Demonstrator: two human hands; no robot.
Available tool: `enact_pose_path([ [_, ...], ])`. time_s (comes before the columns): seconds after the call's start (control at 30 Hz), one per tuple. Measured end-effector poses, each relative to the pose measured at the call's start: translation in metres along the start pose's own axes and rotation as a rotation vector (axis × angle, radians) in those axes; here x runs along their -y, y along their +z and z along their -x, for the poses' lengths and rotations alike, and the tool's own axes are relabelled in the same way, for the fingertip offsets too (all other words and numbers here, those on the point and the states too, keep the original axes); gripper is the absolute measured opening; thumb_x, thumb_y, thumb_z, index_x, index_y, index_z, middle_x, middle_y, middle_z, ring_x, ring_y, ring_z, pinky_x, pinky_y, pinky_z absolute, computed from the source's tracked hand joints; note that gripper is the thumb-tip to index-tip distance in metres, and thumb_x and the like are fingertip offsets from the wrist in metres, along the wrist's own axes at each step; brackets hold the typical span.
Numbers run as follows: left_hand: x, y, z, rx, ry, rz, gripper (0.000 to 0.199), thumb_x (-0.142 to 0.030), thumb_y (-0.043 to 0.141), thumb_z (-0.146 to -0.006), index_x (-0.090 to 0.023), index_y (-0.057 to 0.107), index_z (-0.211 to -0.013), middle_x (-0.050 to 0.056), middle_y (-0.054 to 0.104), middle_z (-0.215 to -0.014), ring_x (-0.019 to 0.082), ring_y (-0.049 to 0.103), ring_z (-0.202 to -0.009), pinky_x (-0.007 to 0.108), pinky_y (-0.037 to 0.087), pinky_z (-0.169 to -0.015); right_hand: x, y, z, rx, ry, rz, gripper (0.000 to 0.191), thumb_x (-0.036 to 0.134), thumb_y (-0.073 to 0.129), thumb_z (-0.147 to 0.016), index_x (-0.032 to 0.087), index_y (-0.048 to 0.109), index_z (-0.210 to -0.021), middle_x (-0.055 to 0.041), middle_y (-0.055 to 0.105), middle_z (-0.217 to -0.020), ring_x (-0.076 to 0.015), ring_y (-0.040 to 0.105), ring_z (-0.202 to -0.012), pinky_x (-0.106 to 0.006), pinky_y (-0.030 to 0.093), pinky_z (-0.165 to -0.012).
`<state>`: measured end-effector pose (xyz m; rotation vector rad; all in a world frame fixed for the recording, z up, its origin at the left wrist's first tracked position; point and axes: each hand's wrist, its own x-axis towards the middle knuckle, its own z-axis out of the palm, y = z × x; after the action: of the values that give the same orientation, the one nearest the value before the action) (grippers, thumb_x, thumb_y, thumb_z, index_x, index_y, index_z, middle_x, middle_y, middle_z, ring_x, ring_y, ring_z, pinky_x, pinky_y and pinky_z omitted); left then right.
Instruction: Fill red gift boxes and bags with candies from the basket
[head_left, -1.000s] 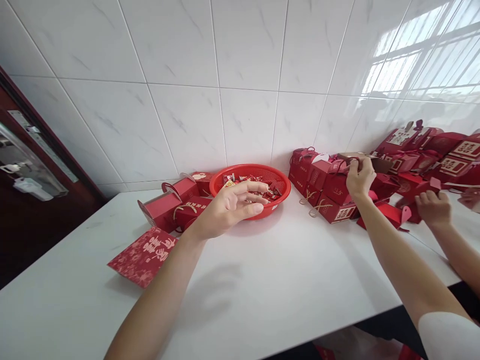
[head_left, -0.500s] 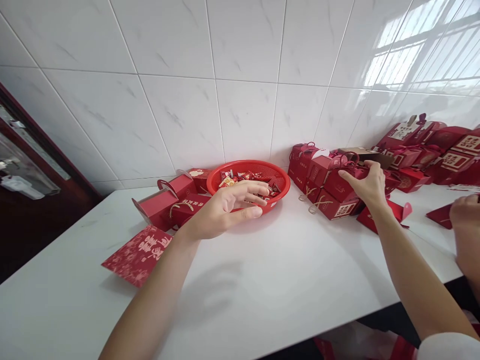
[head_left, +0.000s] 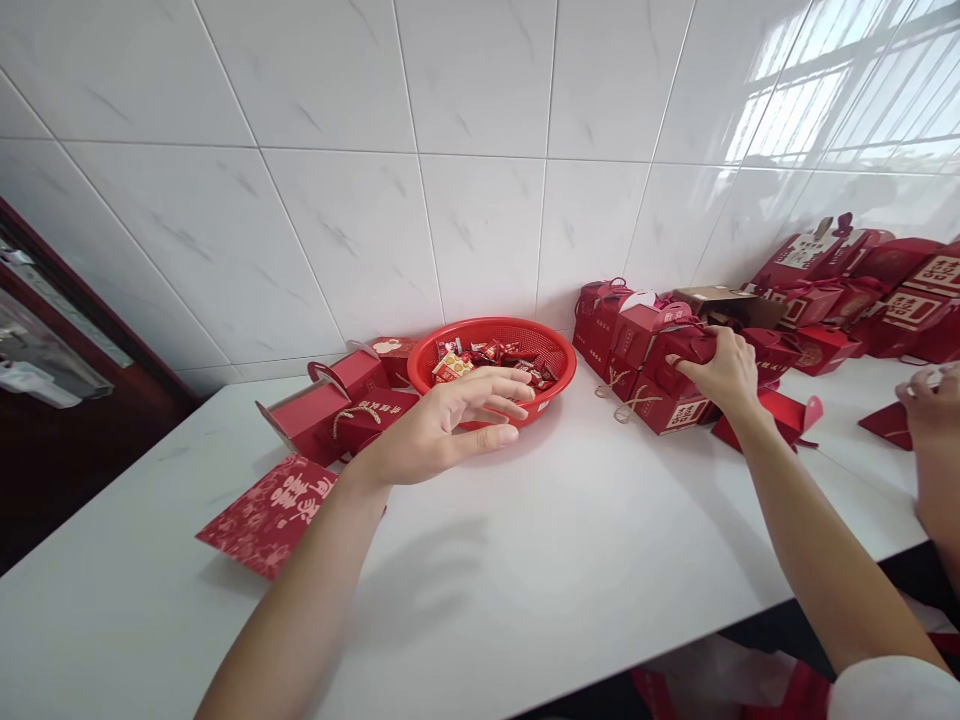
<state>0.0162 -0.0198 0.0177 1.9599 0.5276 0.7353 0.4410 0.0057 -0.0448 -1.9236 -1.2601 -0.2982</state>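
Note:
My left hand [head_left: 442, 425] hovers above the white table, in front of a red plastic basket [head_left: 551, 345] of wrapped sweets, its fingers apart and nothing in it. Over on the right, my right hand [head_left: 720, 372] rests on top of a red gift box [head_left: 675, 365] in a stacked group, thumb spread on the near side and fingers over the top. Its fingertips are partly hidden. Beside that hand stands an open box [head_left: 716, 297] with a brown inside.
Red boxes [head_left: 307, 415] and a patterned red bag [head_left: 262, 515] lie at the left. More red boxes [head_left: 907, 305] are piled far right. Another person's hand [head_left: 930, 400] is at the right edge, near a dark red piece [head_left: 889, 425]. A tiled wall stands behind.
My right hand has come down onto the red box. My left hand has hardly moved. The other person's hand now shows something white at its fingers.

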Motion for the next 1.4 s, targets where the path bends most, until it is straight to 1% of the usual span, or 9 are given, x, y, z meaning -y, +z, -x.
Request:
enact_pose_path([
  [0.27, 0.003, 0.001, 0.000, 0.022, -0.008, -0.002, 0.029, -0.035, 0.072, -0.088, -0.026, 0.071, -0.116, 0.007, 0.050, -0.149, 0.025, 0.061, -0.122, 0.040, 0.053, -0.106, 0.011, -0.016, 0.006, 0.045, 0.018, -0.008, 0.083, 0.046, 0.079, -0.062, 0.019, 0.044, -0.133, -0.0250, 0.043, -0.143, -0.0452, 0.035, -0.135, -0.057, 0.031, -0.106],
  [0.47, 0.007, 0.000, 0.000, 0.047, -0.017, -0.003, 0.031, -0.034, 0.072, -0.088, -0.027, 0.071, -0.119, 0.008, 0.046, -0.152, 0.028, 0.059, -0.125, 0.045, 0.053, -0.106, 0.025, -0.030, 0.011, 0.094, 0.121, 0.015, 0.082, 0.038, 0.074, -0.070, 0.012, 0.039, -0.139, -0.0253, 0.042, -0.141, -0.0406, 0.040, -0.134, -0.050, 0.035, -0.108],
  [0.77, 0.010, 0.000, -0.001, 0.070, -0.038, -0.046, 0.030, -0.032, 0.072, -0.088, -0.027, 0.071, -0.118, 0.008, 0.046, -0.153, 0.028, 0.060, -0.126, 0.044, 0.054, -0.105, 0.011, -0.006, 0.012, 0.067, 0.000, 0.035, 0.079, 0.046, 0.070, -0.070, 0.017, 0.043, -0.139, -0.0210, 0.046, -0.140, -0.0443, 0.039, -0.133, -0.059, 0.039, -0.102],
  [0.97, 0.012, 0.002, -0.002, 0.065, -0.027, -0.056, 0.030, -0.030, 0.071, -0.089, -0.025, 0.070, -0.119, 0.009, 0.046, -0.153, 0.026, 0.060, -0.126, 0.044, 0.054, -0.105, 0.018, -0.020, 0.018, 0.113, -0.005, -0.016, 0.113, 0.047, 0.081, -0.065, 0.012, 0.023, -0.156, -0.0308, 0.010, -0.162, -0.0521, 0.009, -0.149, -0.070, 0.019, -0.112],
  [1.03, 0.012, 0.000, -0.004, 0.053, -0.016, -0.082, 0.031, -0.030, 0.070, -0.089, -0.024, 0.069, -0.119, 0.010, 0.048, -0.152, 0.026, 0.059, -0.127, 0.042, 0.054, -0.104, 0.024, -0.028, 0.024, 0.096, -0.030, -0.042, 0.117, 0.046, 0.085, -0.063, 0.012, 0.025, -0.156, -0.0303, 0.006, -0.164, -0.0534, 0.006, -0.150, -0.073, 0.015, -0.114],
  [1.1, 0.010, -0.008, -0.009, 0.049, -0.013, -0.146, 0.033, -0.031, 0.069, -0.089, -0.022, 0.067, -0.121, 0.011, 0.051, -0.149, 0.025, 0.058, -0.127, 0.040, 0.055, -0.101, 0.031, -0.034, 0.033, 0.053, -0.103, -0.103, 0.112, 0.050, 0.086, -0.063, 0.017, 0.031, -0.155, -0.0254, 0.010, -0.165, -0.0532, 0.007, -0.150, -0.075, 0.015, -0.114],
  [1.2, -0.002, -0.034, -0.024, 0.064, -0.082, -0.311, 0.039, -0.033, 0.067, -0.088, -0.020, 0.065, -0.124, 0.011, 0.059, -0.140, 0.023, 0.061, -0.122, 0.035, 0.054, -0.097, 0.048, -0.033, 0.053, -0.086, -0.335, -0.252, 0.082, 0.058, 0.071, -0.079, 0.026, 0.042, -0.149, -0.0160, 0.030, -0.161, -0.0465, 0.023, -0.149, -0.074, 0.025, -0.115],
  [1.3, -0.019, -0.068, -0.039, 0.106, -0.245, -0.487, 0.046, -0.039, 0.065, -0.087, -0.019, 0.062, -0.129, 0.008, 0.068, -0.125, 0.021, 0.064, -0.113, 0.031, 0.052, -0.094, 0.070, -0.022, 0.080, -0.183, -0.545, -0.375, 0.056, 0.044, 0.067, -0.088, 0.027, 0.052, -0.140, -0.0156, 0.052, -0.145, -0.0407, 0.046, -0.137, -0.067, 0.042, -0.109],
  [1.4, -0.031, -0.094, -0.039, 0.176, -0.449, -0.742, 0.038, -0.039, 0.064, -0.086, -0.020, 0.069, -0.118, 0.004, 0.074, -0.108, 0.018, 0.067, -0.093, 0.027, 0.050, -0.083, 0.085, -0.004, 0.110, -0.083, -0.630, -0.440, 0.046, 0.032, 0.065, -0.091, 0.024, 0.054, -0.135, -0.0177, 0.056, -0.141, -0.0374, 0.054, -0.131, -0.060, 0.048, -0.104],
])
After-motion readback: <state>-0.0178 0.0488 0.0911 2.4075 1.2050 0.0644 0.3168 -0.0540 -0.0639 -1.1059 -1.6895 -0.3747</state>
